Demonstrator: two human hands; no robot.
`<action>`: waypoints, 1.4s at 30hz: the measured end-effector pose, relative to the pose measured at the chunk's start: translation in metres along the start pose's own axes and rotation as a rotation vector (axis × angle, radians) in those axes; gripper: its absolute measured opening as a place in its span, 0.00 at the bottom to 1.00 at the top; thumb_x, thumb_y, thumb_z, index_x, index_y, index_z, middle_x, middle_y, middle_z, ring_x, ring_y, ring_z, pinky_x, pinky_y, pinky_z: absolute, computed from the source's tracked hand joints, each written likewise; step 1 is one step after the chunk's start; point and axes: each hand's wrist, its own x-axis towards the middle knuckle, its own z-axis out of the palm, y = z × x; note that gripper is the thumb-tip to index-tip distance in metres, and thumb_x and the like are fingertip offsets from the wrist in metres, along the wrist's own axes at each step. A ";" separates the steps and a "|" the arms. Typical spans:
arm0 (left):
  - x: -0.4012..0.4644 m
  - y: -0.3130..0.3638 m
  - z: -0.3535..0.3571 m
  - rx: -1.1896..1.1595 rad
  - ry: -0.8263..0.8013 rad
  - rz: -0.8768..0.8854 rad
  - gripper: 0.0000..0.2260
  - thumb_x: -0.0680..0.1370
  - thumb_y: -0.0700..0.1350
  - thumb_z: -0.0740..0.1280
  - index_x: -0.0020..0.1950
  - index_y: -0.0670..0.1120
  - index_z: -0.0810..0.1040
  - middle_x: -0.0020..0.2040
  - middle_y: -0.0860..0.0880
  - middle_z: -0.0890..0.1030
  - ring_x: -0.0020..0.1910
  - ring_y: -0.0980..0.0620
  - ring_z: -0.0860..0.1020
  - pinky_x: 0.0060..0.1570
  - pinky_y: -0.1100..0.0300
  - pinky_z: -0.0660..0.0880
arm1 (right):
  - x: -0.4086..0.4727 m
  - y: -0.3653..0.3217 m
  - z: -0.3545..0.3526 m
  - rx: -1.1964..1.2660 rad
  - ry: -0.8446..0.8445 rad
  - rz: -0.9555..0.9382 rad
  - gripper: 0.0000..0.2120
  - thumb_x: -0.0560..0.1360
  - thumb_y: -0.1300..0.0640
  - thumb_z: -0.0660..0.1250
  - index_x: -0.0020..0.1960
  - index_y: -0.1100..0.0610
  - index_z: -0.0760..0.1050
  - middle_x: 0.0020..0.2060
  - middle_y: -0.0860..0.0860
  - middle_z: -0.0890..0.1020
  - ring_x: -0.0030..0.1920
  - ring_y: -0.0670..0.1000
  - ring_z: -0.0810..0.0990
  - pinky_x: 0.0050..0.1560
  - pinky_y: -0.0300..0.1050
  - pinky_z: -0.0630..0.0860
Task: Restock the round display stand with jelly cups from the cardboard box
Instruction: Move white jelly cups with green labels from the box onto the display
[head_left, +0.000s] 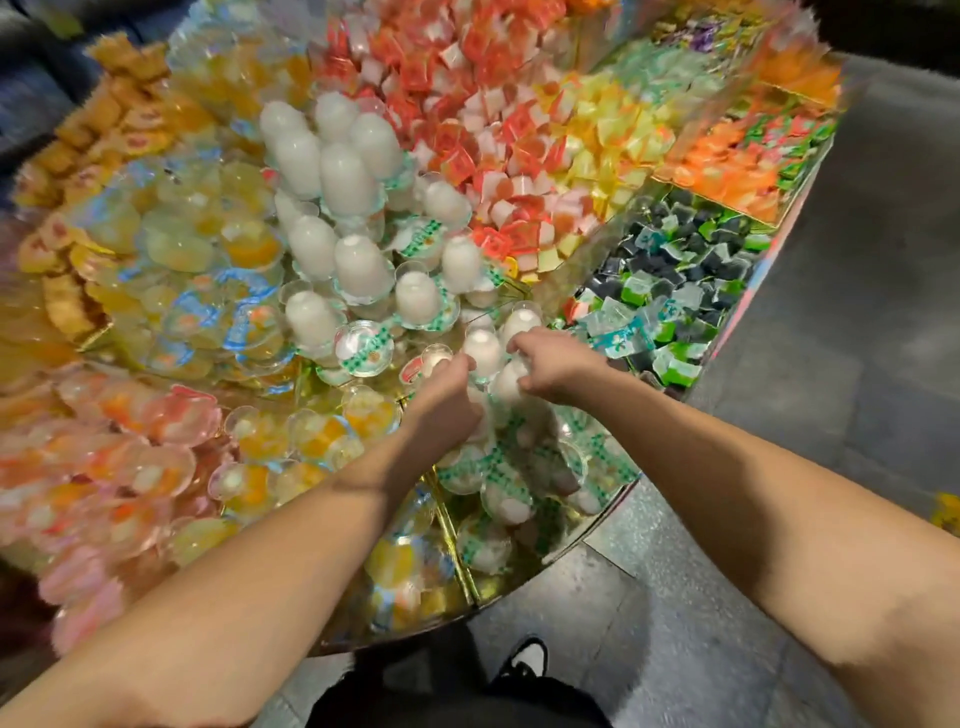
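Note:
The round display stand (597, 525) fills the view, split into wedge sections of colourful jelly cups. The middle section holds white jelly cups (358, 265) with green-printed lids, many standing upside down. My left hand (447, 397) reaches into the near part of this section, fingers closed on a white cup (434, 359). Just to its right, my right hand (553, 366) grips another white jelly cup (506, 384). An upside-down white cup (482, 349) stands between the two hands. The cardboard box is not in view.
Yellow and orange fruit cups (218, 291) lie left of the white section, pink ones (130, 457) nearer left. Red-white small cups (493, 156) sit behind, dark and green ones (675, 291) right. Grey floor (831, 415) runs along the right; my shoe (527, 660) is below.

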 end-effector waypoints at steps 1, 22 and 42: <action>0.001 0.001 0.002 0.000 -0.001 0.002 0.23 0.76 0.40 0.67 0.70 0.44 0.67 0.66 0.42 0.72 0.63 0.44 0.74 0.57 0.57 0.71 | 0.003 0.001 0.002 -0.001 0.003 -0.005 0.25 0.75 0.57 0.66 0.71 0.53 0.68 0.66 0.54 0.73 0.64 0.56 0.73 0.56 0.44 0.70; -0.007 -0.003 0.003 0.103 0.026 0.115 0.25 0.75 0.46 0.72 0.69 0.42 0.69 0.66 0.43 0.72 0.65 0.44 0.72 0.63 0.54 0.68 | 0.005 0.004 0.034 0.036 0.066 -0.044 0.28 0.75 0.57 0.69 0.73 0.57 0.66 0.67 0.56 0.72 0.67 0.57 0.69 0.64 0.50 0.68; -0.245 -0.251 -0.241 -0.237 0.438 -0.032 0.13 0.76 0.43 0.71 0.60 0.44 0.77 0.54 0.46 0.78 0.52 0.47 0.77 0.47 0.62 0.67 | -0.078 -0.360 0.024 0.015 0.252 -0.222 0.14 0.78 0.50 0.64 0.58 0.57 0.77 0.57 0.58 0.81 0.58 0.60 0.78 0.54 0.49 0.74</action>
